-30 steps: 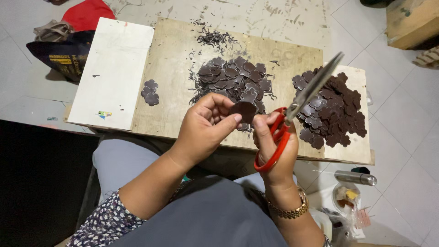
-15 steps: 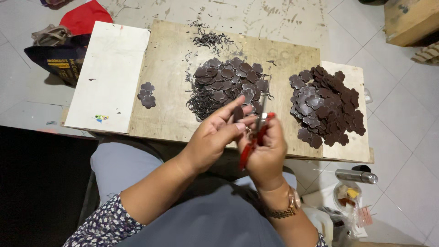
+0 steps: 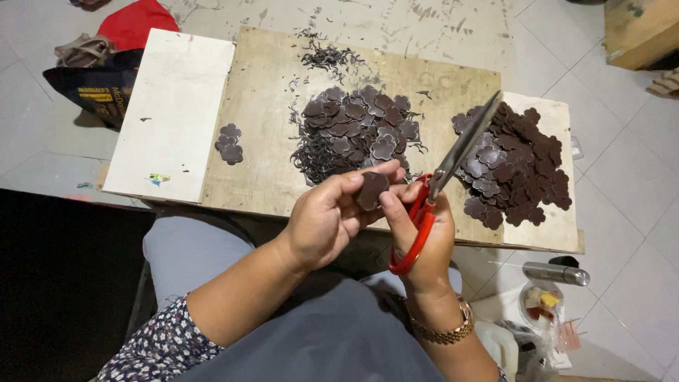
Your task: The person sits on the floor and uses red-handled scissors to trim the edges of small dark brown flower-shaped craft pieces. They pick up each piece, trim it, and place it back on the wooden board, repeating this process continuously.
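My left hand (image 3: 327,216) pinches a small dark brown flower-shaped piece (image 3: 370,189) between thumb and fingers, just above the near edge of the wooden board (image 3: 269,120). My right hand (image 3: 423,237) grips red-handled scissors (image 3: 447,180), blades closed and pointing up to the right over the board; its thumb touches the piece. A middle pile of dark pieces with thin trimmings (image 3: 353,131) lies beyond my hands. A larger pile of the same pieces (image 3: 516,163) sits at the right. A tiny stack (image 3: 229,143) lies at the left.
A white panel (image 3: 173,113) lies along the board's left side. Red cloth (image 3: 134,21) and a dark bag (image 3: 99,88) lie on the tiled floor at far left. A metal cylinder (image 3: 559,272) and a small dish (image 3: 541,301) sit below the board's right corner.
Half a second ago the scissors were tucked down between my hands; now their blades point up to the right again. The dark piece stays in my left hand.
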{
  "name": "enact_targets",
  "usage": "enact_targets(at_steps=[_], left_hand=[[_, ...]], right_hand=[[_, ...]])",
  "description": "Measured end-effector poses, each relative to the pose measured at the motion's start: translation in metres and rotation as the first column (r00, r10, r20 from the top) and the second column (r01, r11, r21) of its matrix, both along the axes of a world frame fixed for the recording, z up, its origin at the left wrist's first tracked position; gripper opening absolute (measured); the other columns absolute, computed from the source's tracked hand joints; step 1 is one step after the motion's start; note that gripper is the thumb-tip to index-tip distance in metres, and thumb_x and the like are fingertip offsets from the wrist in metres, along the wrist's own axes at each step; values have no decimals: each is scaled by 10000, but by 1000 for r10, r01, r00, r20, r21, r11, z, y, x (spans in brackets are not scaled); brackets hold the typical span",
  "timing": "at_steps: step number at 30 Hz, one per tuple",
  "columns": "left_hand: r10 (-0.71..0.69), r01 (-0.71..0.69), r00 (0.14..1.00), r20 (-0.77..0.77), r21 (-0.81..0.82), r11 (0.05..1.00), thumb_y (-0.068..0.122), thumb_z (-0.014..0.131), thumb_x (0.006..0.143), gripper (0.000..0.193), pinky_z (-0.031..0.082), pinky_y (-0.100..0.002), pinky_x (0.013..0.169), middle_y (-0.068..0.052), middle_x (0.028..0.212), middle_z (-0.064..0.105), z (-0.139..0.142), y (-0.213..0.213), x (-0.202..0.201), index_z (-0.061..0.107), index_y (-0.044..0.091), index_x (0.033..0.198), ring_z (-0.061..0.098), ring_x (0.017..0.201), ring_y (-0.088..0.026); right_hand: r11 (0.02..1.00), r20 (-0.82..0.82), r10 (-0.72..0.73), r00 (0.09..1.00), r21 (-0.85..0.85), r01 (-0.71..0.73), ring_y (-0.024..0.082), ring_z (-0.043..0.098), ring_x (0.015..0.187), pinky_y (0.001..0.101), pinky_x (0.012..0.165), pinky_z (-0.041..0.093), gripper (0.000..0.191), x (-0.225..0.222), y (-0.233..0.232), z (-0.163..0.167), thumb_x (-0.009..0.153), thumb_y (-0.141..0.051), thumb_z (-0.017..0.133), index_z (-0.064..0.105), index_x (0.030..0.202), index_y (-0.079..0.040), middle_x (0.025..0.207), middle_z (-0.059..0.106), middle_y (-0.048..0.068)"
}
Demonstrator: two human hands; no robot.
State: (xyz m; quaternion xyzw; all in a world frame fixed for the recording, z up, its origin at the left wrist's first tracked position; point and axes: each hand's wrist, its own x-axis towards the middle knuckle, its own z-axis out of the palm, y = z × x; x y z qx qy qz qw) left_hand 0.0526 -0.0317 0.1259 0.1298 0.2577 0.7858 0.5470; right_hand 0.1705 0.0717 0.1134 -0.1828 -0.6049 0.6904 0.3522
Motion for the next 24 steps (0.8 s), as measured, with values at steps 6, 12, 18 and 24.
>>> enact_targets(at_steps=[6, 12, 18, 24], left_hand=[[63, -75, 990, -124, -96, 993, 325, 398, 1059, 426, 550, -359, 908, -88, 1252, 631, -7, -4, -7, 594, 68, 1336, 633, 1079, -177], [132, -206, 921, -367, -170, 964, 98, 682, 1003, 189, 573, -282, 737, -69, 1016, 717, -20, 1, -6, 651, -27, 1141, 674, 874, -125], [223, -282, 925, -307, -163, 946, 79, 675, 957, 207, 610, -276, 799, -88, 1031, 725, -17, -3, -22, 645, 1, 1147, 719, 912, -144], [281, -338, 929, -242, -240, 910, 79, 693, 925, 197, 595, -270, 752, -77, 1012, 738, -6, -7, -25, 624, 38, 1104, 745, 915, -146]], right_hand=[[994, 6, -86, 996, -59, 87, 110, 600, 893, 253, 824, 489, 215, 4, 5, 1, 972, 23, 706, 524, 1032, -74, 995, 657, 68], [999, 31, -38, 999, 35, 37, 100, 630, 952, 246, 876, 525, 195, 4, 3, 1, 981, -20, 707, 528, 1039, -71, 1027, 650, 39], [998, 297, 47, 954, 23, -56, 55, 543, 858, 206, 750, 457, 222, 9, -2, 2, 972, -113, 726, 582, 1130, -53, 983, 609, 1], [992, 382, 28, 924, 105, -74, 26, 519, 800, 195, 708, 474, 367, 11, -5, -1, 869, -118, 813, 570, 1133, -40, 972, 601, -27]])
